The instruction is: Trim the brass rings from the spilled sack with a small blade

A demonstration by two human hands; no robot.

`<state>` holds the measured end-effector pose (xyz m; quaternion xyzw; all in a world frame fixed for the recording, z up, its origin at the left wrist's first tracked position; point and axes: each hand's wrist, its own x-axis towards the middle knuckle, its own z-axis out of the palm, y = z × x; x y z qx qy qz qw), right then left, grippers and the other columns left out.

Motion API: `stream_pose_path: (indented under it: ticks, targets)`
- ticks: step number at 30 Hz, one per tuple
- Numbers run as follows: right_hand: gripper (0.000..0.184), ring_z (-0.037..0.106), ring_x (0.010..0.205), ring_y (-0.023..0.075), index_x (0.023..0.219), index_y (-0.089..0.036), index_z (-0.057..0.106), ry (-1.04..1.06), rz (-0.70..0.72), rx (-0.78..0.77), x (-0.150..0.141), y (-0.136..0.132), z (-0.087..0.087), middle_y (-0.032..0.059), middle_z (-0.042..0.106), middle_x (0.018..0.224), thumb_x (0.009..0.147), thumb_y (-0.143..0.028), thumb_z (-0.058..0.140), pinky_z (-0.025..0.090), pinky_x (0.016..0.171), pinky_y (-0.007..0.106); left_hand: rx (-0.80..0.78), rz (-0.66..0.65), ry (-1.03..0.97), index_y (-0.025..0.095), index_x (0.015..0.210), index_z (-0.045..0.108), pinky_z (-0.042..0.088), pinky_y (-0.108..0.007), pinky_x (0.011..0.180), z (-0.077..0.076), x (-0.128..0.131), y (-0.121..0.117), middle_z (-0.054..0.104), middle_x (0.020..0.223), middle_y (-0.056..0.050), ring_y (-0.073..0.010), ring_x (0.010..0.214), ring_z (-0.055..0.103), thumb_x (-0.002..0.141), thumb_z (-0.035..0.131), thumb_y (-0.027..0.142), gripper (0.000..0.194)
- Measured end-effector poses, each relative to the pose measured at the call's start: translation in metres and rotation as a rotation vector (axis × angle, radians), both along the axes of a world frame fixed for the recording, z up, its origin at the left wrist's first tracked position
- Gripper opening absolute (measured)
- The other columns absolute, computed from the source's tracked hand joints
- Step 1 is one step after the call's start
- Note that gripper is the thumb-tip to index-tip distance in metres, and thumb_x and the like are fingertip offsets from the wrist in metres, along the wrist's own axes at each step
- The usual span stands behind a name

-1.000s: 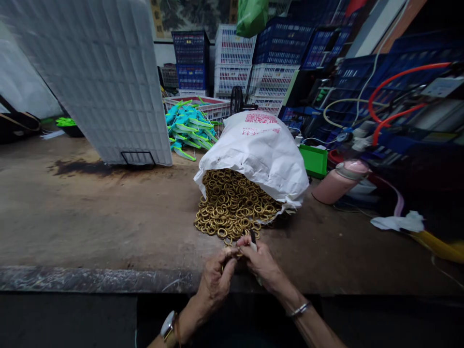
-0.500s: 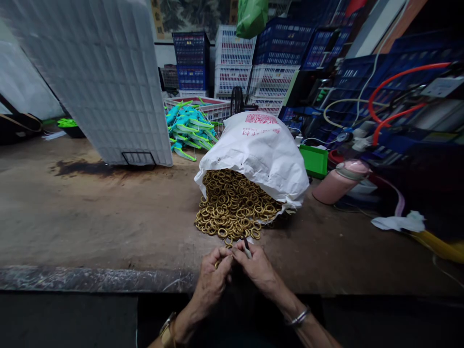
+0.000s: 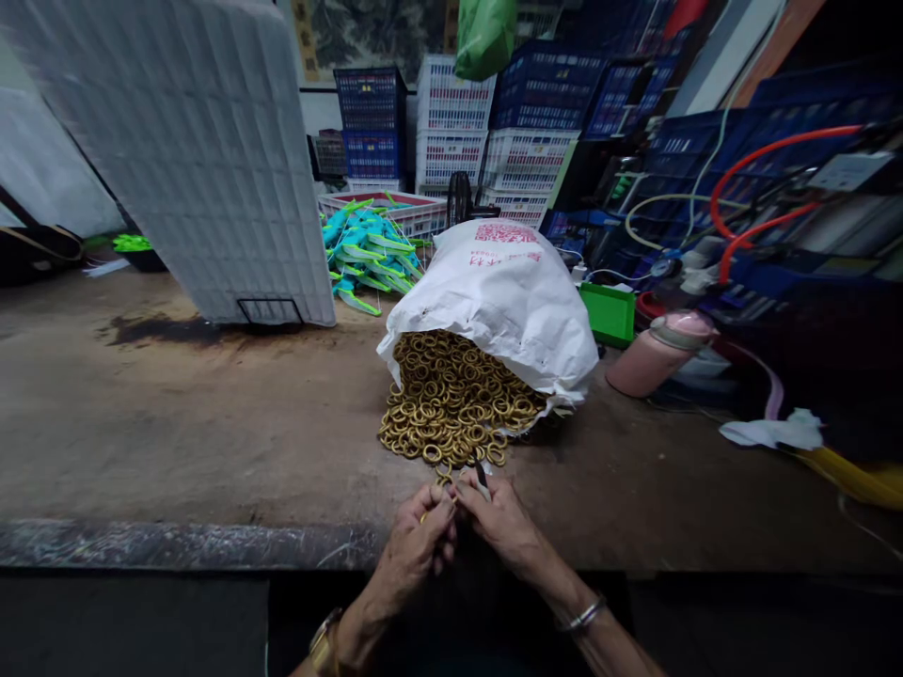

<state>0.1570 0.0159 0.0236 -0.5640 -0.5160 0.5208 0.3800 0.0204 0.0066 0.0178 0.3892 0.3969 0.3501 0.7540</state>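
Note:
A heap of brass-coloured rings [image 3: 451, 414] spills from the mouth of a white woven sack [image 3: 504, 301] onto the wooden table. Just in front of the heap, my left hand [image 3: 418, 538] pinches a small brass-coloured ring, mostly covered by the fingertips. My right hand [image 3: 506, 525] is closed around a slim knife-like tool [image 3: 481, 475] with a dark tip and a pale lower part. Its thumb and fingertips meet those of my left hand. One or two loose rings [image 3: 444, 475] lie right beyond the fingertips.
A tall white ribbed panel [image 3: 240, 188] stands on the left. Behind the sack are turquoise-and-green pieces [image 3: 371, 249] and stacked crates [image 3: 451, 132]. To the right are a green tray [image 3: 608, 313], a pink bottle [image 3: 659, 355] and red hoses [image 3: 734, 226]. The table's front edge [image 3: 190, 545] runs below.
My left fingers have shifted slightly and the lower ones have curled into view, with the thumb turned up. My right hand keeps its hold on the tool. The view has moved slightly.

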Motion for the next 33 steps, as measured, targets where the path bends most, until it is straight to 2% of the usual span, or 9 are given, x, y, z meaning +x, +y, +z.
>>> stream_pose_path:
  ticks: [2,5,9,13,17,20,23,29,33]
  targets:
    - [0.027,0.036,0.05,0.0089,0.066,-0.018,0.049,-0.034,-0.011,0.022,0.002,0.0,-0.003,-0.005,0.042,0.054,0.079,-0.04,0.042,0.031,0.049,0.021,0.007,0.001,-0.012,0.019,0.074,0.043,0.022,-0.016,0.039,0.0,-0.001,-0.001,0.046,0.056,0.007,-0.0035,0.042,0.038,0.074,0.055,0.049,0.033]
    - [0.024,0.042,0.055,0.0112,0.067,-0.019,0.049,-0.23,-0.027,0.147,0.004,-0.002,-0.006,-0.0029,0.046,0.058,0.081,-0.036,0.039,0.033,0.053,0.022,0.021,0.009,-0.028,0.019,0.073,0.043,0.023,-0.016,0.039,0.0,-0.002,-0.002,0.046,0.057,0.007,-0.0037,0.043,0.039,0.073,0.056,0.05,0.034]
    - [0.011,0.043,0.057,0.012,0.067,-0.02,0.047,-0.473,0.131,0.259,0.003,-0.01,-0.005,-0.0016,0.05,0.06,0.073,-0.016,0.038,0.031,0.055,0.022,0.061,0.028,-0.023,0.019,0.073,0.043,0.023,-0.016,0.04,0.003,-0.001,-0.001,0.046,0.057,0.007,-0.0036,0.043,0.039,0.073,0.056,0.051,0.034]
    - [0.024,0.047,0.058,0.0121,0.073,-0.02,0.049,-0.59,0.204,0.29,0.001,-0.013,-0.005,-0.0006,0.055,0.063,0.061,-0.004,0.036,0.03,0.056,0.022,0.079,0.056,0.01,0.018,0.071,0.043,0.025,-0.016,0.04,0.002,0.002,0.0,0.045,0.055,0.007,-0.0038,0.042,0.038,0.072,0.056,0.053,0.037]
    - [0.032,0.051,0.061,0.0127,0.08,-0.019,0.052,-0.705,0.248,0.266,0.004,-0.011,-0.008,0.0007,0.059,0.067,0.058,-0.002,0.037,0.028,0.055,0.022,0.159,0.07,0.052,0.017,0.069,0.044,0.028,-0.016,0.042,0.001,0.0,-0.005,0.046,0.055,0.006,-0.0041,0.043,0.04,0.074,0.055,0.051,0.036]
    - [0.03,0.052,0.061,0.0136,0.084,-0.019,0.055,-0.837,0.202,0.169,0.014,-0.007,-0.011,0.0018,0.061,0.067,0.064,-0.004,0.038,0.027,0.053,0.022,0.183,0.016,0.009,0.017,0.068,0.044,0.03,-0.016,0.043,0.006,-0.004,-0.014,0.047,0.054,0.005,-0.004,0.044,0.041,0.078,0.053,0.045,0.031]
    - [0.025,0.053,0.059,0.0147,0.087,-0.02,0.056,-0.924,0.066,0.131,0.03,-0.002,-0.014,0.0026,0.061,0.066,0.072,-0.01,0.039,0.027,0.053,0.023,0.115,-0.03,-0.107,0.018,0.071,0.045,0.027,-0.015,0.037,0.012,-0.008,-0.018,0.05,0.055,0.004,-0.0044,0.041,0.04,0.079,0.053,0.042,0.027]
    - [0.018,0.055,0.062,0.0157,0.082,-0.02,0.054,-0.775,-0.094,0.252,0.043,0.003,-0.023,0.0041,0.062,0.072,0.081,-0.022,0.036,0.033,0.057,0.024,-0.059,0.052,-0.214,0.014,0.075,0.052,0.026,-0.015,0.036,0.01,-0.012,-0.006,0.046,0.05,0.004,-0.0042,0.039,0.034,0.083,0.047,0.039,0.027]
    - [0.015,0.057,0.065,0.0168,0.087,-0.021,0.054,-0.849,-0.1,0.202,0.035,0.002,-0.028,0.0028,0.063,0.075,0.082,-0.029,0.042,0.033,0.057,0.024,-0.092,0.108,-0.278,0.015,0.076,0.052,0.028,-0.016,0.036,0.006,-0.014,-0.004,0.058,0.071,-0.002,-0.0049,0.043,0.041,0.081,0.051,0.029,0.015]
